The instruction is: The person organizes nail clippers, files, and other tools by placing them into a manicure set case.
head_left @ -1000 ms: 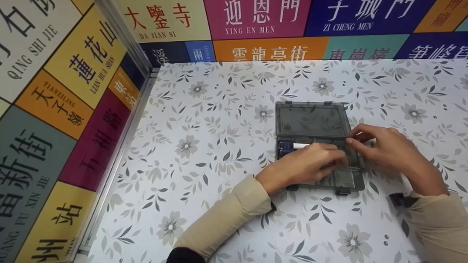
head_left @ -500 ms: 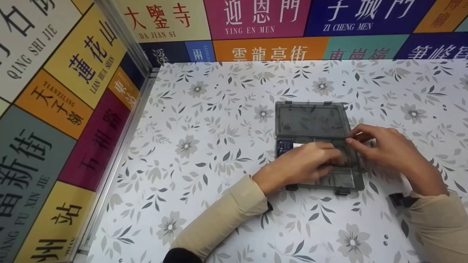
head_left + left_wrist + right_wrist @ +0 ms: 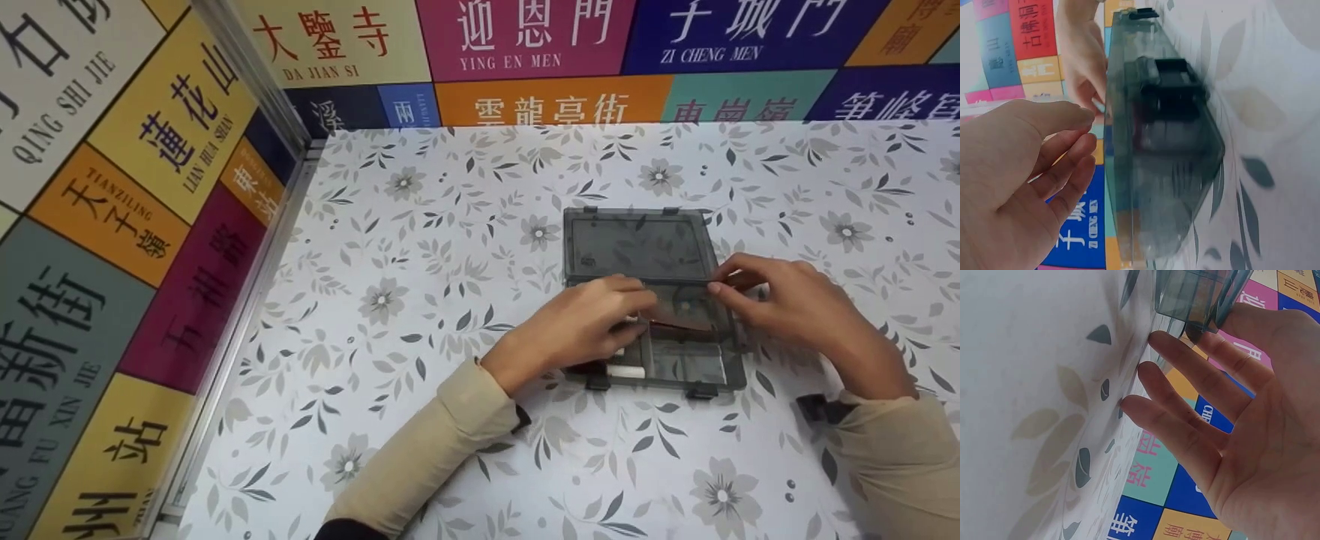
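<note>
A shallow, see-through grey compartment box [image 3: 697, 386] lies on the table with its lid [image 3: 637, 244] folded back. My left hand [image 3: 574, 319] is over the box's left compartments, its fingers loosely bent, and I see nothing between them. In the left wrist view, this hand [image 3: 1027, 163] is beside the box's front wall [image 3: 1157, 140]; the thumb hides the index finger. My right hand [image 3: 787, 300] pinches the box's right edge near the hinge with thumb and index finger. In the right wrist view, the right hand's [image 3: 1230, 405] other fingers are spread.
A thin brownish strip [image 3: 679, 326] lies in a right compartment. A small dark piece with a white end [image 3: 626, 371] shows at the front left. The table [image 3: 450, 225] has a leaf-and-flower cover. Panels with large lettering [image 3: 525, 37] stand behind it and at the left.
My left hand has moved left from the right compartments to the left ones, uncovering the brownish strip and covering the dark blue piece at the back left. The right hand has stayed put.
</note>
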The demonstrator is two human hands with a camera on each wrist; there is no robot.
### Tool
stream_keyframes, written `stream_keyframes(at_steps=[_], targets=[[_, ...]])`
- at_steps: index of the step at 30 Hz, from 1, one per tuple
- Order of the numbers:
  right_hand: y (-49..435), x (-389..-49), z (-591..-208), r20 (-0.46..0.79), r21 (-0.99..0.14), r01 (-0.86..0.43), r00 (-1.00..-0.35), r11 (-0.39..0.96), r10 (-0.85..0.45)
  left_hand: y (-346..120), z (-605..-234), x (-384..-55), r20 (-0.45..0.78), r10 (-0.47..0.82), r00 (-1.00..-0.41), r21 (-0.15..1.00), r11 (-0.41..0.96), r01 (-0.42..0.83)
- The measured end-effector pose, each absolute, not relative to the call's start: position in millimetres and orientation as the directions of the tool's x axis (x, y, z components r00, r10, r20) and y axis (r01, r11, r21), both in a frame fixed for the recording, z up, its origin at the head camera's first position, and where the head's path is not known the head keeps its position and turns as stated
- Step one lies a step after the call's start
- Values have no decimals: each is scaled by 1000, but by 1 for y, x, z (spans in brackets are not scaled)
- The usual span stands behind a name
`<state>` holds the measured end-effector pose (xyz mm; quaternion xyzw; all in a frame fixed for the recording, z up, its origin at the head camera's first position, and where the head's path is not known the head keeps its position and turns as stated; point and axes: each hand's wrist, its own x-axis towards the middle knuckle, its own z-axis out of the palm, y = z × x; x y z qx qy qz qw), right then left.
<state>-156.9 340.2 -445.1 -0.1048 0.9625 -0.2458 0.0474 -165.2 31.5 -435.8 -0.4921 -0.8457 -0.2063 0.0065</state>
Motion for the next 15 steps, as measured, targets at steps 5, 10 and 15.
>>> stream_keyframes(at_steps=[5, 10, 15], targets=[[340, -157, -445, -57, -482, -166, -974, 860, -220, 19, -433, -166, 222, 814, -537, 370, 439, 818], [341, -157, -444, -59, -482, -169, -973, 860, -224, 6, -432, -163, 202, 802, -562, 390, 461, 797], [342, -157, -444, -66, -488, -168, -971, 857, -228, -8, -435, -163, 235, 785, -573, 414, 452, 790]])
